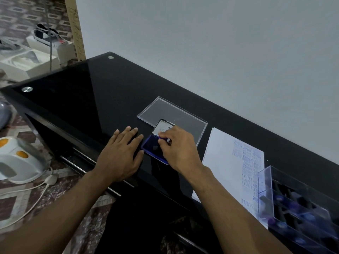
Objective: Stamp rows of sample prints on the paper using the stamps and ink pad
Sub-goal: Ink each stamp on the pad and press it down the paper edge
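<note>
Left hand (120, 154) flat on the black surface (91, 99), fingers straight and touching the open ink pad (153, 149) — right hand (178, 148) pinching a small stamp (166, 139) onto it — printed paper (225, 158) lying further right.

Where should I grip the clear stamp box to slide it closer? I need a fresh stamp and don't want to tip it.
Probably the clear stamp box by its upright near-left wall, low down, coming from the paper side: that tall wall is exposed, while stamps fill the compartments behind.
</note>
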Tool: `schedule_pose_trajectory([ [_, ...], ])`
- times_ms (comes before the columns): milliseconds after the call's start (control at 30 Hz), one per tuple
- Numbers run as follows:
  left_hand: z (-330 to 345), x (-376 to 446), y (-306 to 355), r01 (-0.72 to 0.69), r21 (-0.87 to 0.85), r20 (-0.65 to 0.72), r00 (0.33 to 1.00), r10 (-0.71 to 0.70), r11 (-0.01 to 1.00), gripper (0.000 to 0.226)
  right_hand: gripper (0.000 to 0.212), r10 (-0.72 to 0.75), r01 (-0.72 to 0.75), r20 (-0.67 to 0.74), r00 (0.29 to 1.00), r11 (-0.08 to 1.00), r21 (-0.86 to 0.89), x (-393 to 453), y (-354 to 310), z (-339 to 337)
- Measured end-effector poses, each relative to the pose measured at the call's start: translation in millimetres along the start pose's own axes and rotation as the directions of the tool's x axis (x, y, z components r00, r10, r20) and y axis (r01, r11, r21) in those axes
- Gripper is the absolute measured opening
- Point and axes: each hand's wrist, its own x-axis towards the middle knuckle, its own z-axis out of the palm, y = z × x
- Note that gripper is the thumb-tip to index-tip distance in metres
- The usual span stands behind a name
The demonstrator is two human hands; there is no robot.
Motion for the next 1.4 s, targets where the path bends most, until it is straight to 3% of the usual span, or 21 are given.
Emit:
schedule_pose_trajectory([
  [300,0,1,0,0.002,0.002,-0.002,1.0,-0.002,1.0,0.069,0.018,0.05,-0.05,0.002,0.999,0.998,0.036,2,1,-1],
  [1200,0,2,-1,0.009,-0.042,0.021,1.0,-0.008,0.999,0.071,0.026,0.059,-0.062,0.105,0.993,0.998,0.022,-2,-6,-15],
  [1400,-9,7,12,-0.011,-0.131,-0.034,0.999,0.007,0.991,0.073,0.031,0.115,-0.098,-0.09,0.989,0.981,0.168,-16,13,-24],
])
